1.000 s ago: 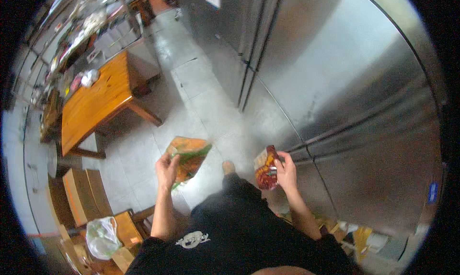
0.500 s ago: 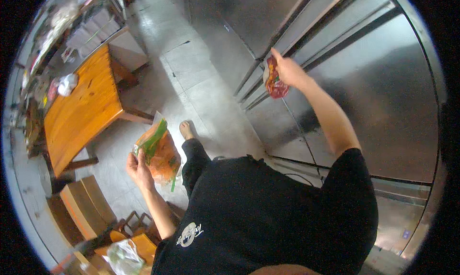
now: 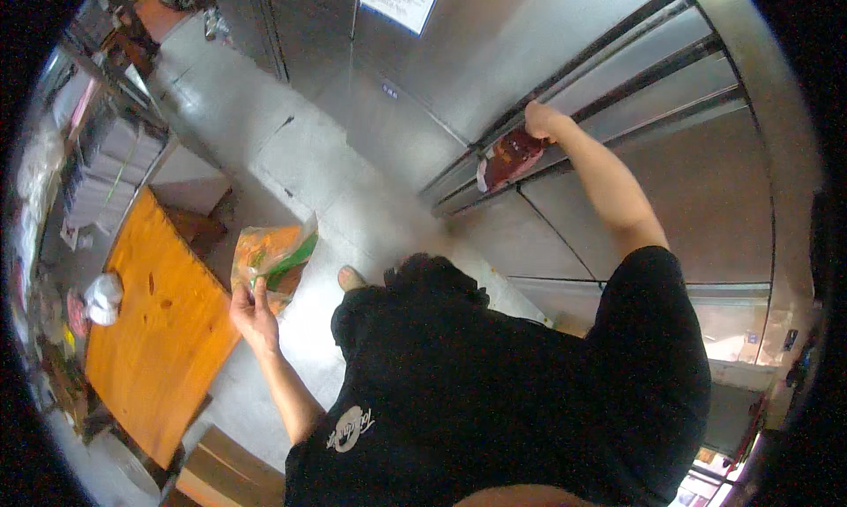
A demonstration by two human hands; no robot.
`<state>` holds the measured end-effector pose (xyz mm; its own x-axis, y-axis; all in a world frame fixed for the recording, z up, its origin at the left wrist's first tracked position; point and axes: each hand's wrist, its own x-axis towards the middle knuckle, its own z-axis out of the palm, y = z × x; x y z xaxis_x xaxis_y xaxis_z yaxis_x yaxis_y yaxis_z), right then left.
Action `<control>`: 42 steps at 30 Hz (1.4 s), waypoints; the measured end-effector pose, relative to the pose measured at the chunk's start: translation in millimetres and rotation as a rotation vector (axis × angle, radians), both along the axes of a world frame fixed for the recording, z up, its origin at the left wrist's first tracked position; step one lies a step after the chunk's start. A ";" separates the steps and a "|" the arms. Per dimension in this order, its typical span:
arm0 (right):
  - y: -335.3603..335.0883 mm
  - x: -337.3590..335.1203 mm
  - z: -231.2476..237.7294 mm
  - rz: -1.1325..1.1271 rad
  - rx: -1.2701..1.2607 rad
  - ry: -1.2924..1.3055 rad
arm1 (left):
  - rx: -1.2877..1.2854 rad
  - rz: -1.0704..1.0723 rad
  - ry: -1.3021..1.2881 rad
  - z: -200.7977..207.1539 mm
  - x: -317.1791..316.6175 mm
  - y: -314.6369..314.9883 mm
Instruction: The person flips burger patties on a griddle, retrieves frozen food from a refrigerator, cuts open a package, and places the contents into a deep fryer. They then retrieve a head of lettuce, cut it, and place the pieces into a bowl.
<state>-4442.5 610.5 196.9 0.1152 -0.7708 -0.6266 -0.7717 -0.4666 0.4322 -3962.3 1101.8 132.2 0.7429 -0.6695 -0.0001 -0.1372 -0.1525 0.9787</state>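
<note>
My left hand (image 3: pixel 256 320) is closed on the lower edge of a clear plastic bag (image 3: pixel 272 247) with orange contents and a green strip across it. The bag is held up to the left of my body, near the corner of the wooden table. Off to the right, my outstretched right hand (image 3: pixel 547 123) grips a red packet (image 3: pixel 514 157) at its upper end. That packet hangs against the door edges of a large stainless steel refrigerator (image 3: pixel 679 172). My right fingers are partly hidden from this angle.
An orange-brown wooden table (image 3: pixel 168 330) stands at the left, with a small white bundle (image 3: pixel 104 297) on it. A cardboard box (image 3: pixel 231 472) lies at the lower left. Stacked grey-white items (image 3: pixel 110 167) sit behind the table. A printed sheet (image 3: pixel 401 2) hangs on a steel door.
The view has turned, so the table and box sit lower. My left hand has lifted and tilted the bag. My right hand's extended finger has curled in, and the red packet lies more slanted.
</note>
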 end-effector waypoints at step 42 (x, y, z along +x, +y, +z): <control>95.7 17.1 131.7 -0.922 -0.407 -2.393 | -0.110 0.012 0.201 23.5 5.4 -148.2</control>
